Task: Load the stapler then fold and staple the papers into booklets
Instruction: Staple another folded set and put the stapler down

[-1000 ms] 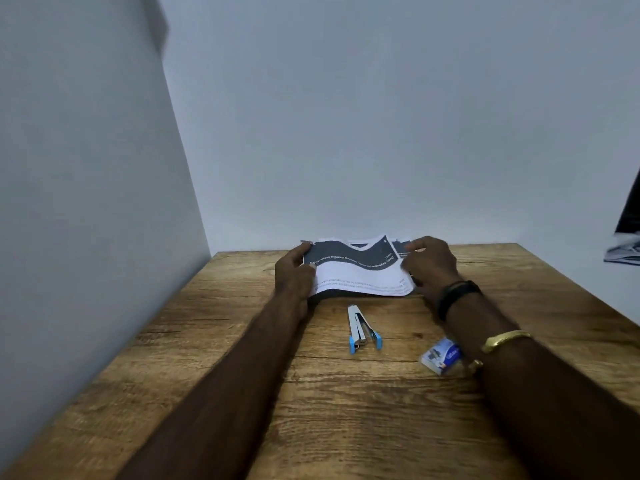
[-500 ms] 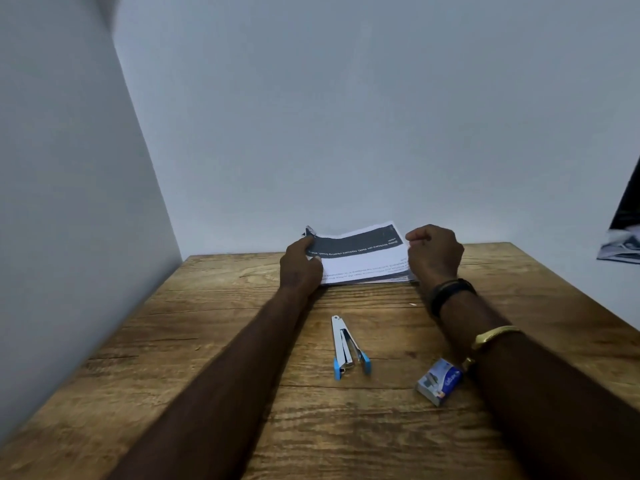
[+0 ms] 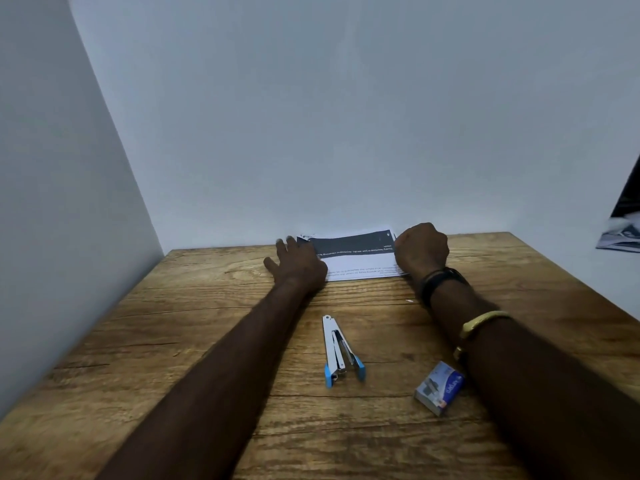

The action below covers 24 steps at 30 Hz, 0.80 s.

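A stack of printed papers [image 3: 360, 259], white with a dark band, lies flat at the far edge of the wooden table [image 3: 194, 341] against the wall. My left hand [image 3: 298, 265] rests on the stack's left end with fingers spread flat. My right hand [image 3: 420, 249] is curled into a fist over the stack's right end; whether it pinches the sheets is hidden. A silver stapler with blue tips [image 3: 339, 351] lies hinged open in the middle of the table. A small blue box of staples [image 3: 440, 388] sits to its right, beside my right forearm.
Grey walls stand close at the left and back of the table. A dark printed sheet [image 3: 623, 223] shows at the right edge of view, beyond the table. A tiny white scrap [image 3: 409, 301] lies near my right wrist.
The papers, held up and bowed between both hands a second ago, now lie flat on the table. My left hand has gone from gripping the edge to resting flat.
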Available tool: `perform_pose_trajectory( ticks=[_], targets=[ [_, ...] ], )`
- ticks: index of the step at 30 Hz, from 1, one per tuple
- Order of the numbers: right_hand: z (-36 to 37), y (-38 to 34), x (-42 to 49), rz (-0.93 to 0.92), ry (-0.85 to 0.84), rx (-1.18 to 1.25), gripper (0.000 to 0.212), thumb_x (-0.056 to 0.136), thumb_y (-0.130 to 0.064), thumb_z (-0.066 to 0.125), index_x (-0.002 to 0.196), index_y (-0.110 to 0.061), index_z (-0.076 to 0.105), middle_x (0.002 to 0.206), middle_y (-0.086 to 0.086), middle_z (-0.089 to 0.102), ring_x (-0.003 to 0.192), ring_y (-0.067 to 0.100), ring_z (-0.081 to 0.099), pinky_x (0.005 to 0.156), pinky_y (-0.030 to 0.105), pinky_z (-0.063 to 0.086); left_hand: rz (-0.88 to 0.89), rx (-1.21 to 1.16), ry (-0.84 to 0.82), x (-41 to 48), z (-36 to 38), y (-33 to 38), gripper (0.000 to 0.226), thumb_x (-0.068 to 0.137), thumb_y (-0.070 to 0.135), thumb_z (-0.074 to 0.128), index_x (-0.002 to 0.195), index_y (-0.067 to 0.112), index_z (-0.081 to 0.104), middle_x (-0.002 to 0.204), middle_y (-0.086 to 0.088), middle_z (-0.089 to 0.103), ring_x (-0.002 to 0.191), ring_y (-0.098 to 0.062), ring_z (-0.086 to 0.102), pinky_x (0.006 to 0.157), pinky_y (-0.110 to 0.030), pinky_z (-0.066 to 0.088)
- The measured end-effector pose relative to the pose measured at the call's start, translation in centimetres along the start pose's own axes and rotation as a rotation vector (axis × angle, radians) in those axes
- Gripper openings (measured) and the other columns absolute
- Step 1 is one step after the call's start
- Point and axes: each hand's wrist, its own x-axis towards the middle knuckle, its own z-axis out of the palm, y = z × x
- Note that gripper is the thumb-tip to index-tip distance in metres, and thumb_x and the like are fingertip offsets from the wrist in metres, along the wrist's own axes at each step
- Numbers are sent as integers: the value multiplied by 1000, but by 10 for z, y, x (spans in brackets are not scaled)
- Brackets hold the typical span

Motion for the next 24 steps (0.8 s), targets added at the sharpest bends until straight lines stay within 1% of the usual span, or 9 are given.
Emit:
perform_pose_trajectory(
  ticks=[4, 6, 9, 12, 14, 17, 20, 23, 24],
  targets=[
    [-1, -1, -5, -58, -18, -46, 18, 92, -10, 63, 103, -7, 76, 111, 17, 74, 108, 37, 67, 82, 32, 53, 3, -51, 52, -5, -6, 0, 43, 100, 23, 44, 141, 17, 52, 155, -14, 37, 153, -33, 20, 120, -59, 24],
    [-3, -2, -9, -111, -18, -50, 18, 88, -3, 63, 99, -8, 77, 107, 14, 75, 105, 34, 68, 81, 31, 52, 35, -76, 126, -12, -9, 1, 40, 99, 24, 47, 137, 14, 57, 149, -13, 46, 148, -32, 30, 117, -55, 32],
    [-6, -7, -20, -203, -15, -15, 22, 83, 4, 63, 87, -12, 77, 100, 10, 76, 98, 32, 68, 74, 25, 44, 133, -161, 254, -29, -18, 5, 39, 98, 27, 53, 132, 11, 63, 138, -11, 58, 135, -29, 48, 110, -44, 43],
    [-13, -14, -37, -265, -63, -22, 25, 82, 3, 60, 83, -16, 76, 95, 7, 75, 94, 29, 69, 71, 24, 42, 158, -310, 275, -50, -30, 13, 38, 94, 29, 60, 127, 12, 68, 132, -8, 67, 124, -28, 60, 103, -34, 46],
    [-21, -19, -51, -300, -100, -53, 25, 82, 2, 59, 84, -16, 77, 94, 8, 76, 94, 29, 69, 71, 25, 44, 145, -322, 262, -65, -37, 17, 33, 92, 29, 60, 119, 14, 74, 125, -6, 72, 117, -26, 64, 94, -30, 47],
    [-35, -22, -76, -331, -150, -131, 20, 83, -4, 62, 86, -15, 78, 96, 9, 76, 95, 30, 70, 73, 26, 50, 128, -273, 234, -92, -43, 22, 29, 89, 32, 61, 105, 12, 76, 110, -7, 75, 107, -27, 68, 85, -31, 49],
    [-55, -24, -102, -338, -231, -251, 15, 84, -13, 68, 96, -13, 76, 103, 10, 75, 96, 30, 70, 80, 33, 59, 95, -196, 178, -119, -44, 23, 34, 86, 41, 64, 96, 10, 71, 106, -8, 75, 101, -29, 69, 77, -31, 50],
    [-78, -25, -125, -370, -310, -442, 32, 82, -30, 76, 110, -14, 72, 110, 8, 72, 100, 29, 68, 83, 35, 58, 58, -136, 131, -141, -47, 22, 33, 79, 48, 67, 86, 16, 63, 103, -9, 71, 100, -31, 68, 72, -30, 48],
    [-87, -26, -133, -374, -345, -501, 38, 80, -36, 78, 110, -15, 71, 105, 6, 71, 97, 29, 68, 82, 35, 58, 39, -127, 115, -148, -48, 22, 34, 76, 49, 69, 84, 17, 60, 102, -8, 70, 101, -30, 67, 73, -31, 49]
  ],
)
